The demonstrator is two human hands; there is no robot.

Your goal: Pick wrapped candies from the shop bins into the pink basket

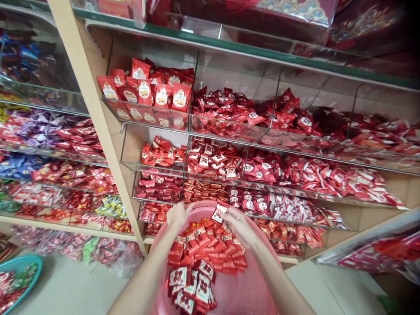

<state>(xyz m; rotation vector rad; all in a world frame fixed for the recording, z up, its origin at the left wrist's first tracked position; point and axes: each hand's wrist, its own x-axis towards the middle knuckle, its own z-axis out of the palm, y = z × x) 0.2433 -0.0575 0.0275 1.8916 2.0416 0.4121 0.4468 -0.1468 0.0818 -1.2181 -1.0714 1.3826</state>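
Note:
A pink plastic basket [262, 280] is in front of me, below the lower shelves. My left hand [177, 216] is at its far left rim, thumb towards the inside and the other fingers mostly hidden, apparently gripping the rim. Between the fingertips of my right hand [236, 224] is a small red-and-white candy packet [219, 213], held over the basket's far side. Inside the basket, red candy packets [205, 243] lie in overlapping rows. Nearer me is a pile of white-and-dark-red packets [197, 282]. Some orange-gold wrapped sweets [205, 222] show behind the red rows.
Glass-fronted shelves [226, 135] hold sorted red packets in compartments. A wooden upright [95, 113] separates them from the left shelves with purple, blue and yellow sweets. At lower left, a teal basket [36, 273] stands on the tiled floor near bagged sweets [72, 245].

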